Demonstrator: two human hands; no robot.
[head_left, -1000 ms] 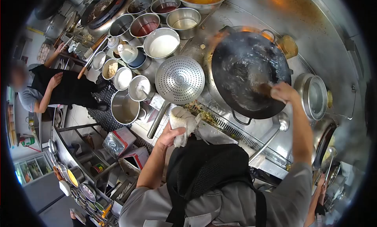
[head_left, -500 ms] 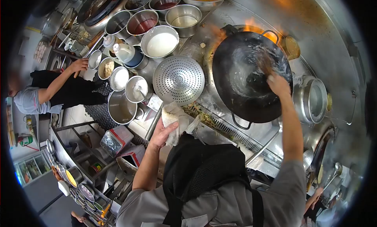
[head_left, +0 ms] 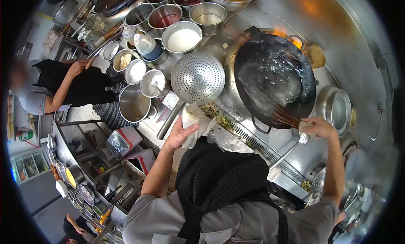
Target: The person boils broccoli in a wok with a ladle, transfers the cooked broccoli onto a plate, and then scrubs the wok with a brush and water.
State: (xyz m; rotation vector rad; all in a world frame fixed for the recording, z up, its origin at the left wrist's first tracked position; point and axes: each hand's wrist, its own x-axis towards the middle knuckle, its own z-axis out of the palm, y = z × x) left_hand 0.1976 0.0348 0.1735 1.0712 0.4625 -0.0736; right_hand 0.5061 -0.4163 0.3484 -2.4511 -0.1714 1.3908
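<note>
My right hand (head_left: 319, 128) is closed round the pale handle of a bamboo brush (head_left: 287, 117), whose bristles are at the near edge of the black wok (head_left: 274, 79). Steaming liquid moves inside the wok, and flames (head_left: 295, 42) show behind its far rim. My left hand (head_left: 180, 134) grips a folded whitish cloth (head_left: 195, 122) in front of my apron. Close to that hand is the handle of a perforated metal strainer (head_left: 198, 77). A ladle (head_left: 303, 138) rests by the wok, below the brush.
Metal bowls of sauces and powders (head_left: 181, 37) and squeeze bottles (head_left: 144, 43) stand left of the wok. A lidded pot (head_left: 338, 107) is on its right. A co-worker (head_left: 59, 83) stands at the far left, holding a tool. Other people show partly at the lower edges.
My right hand has brought the brush from the wok's far right side to its near edge. My left hand still holds the cloth. The co-worker's arm has shifted.
</note>
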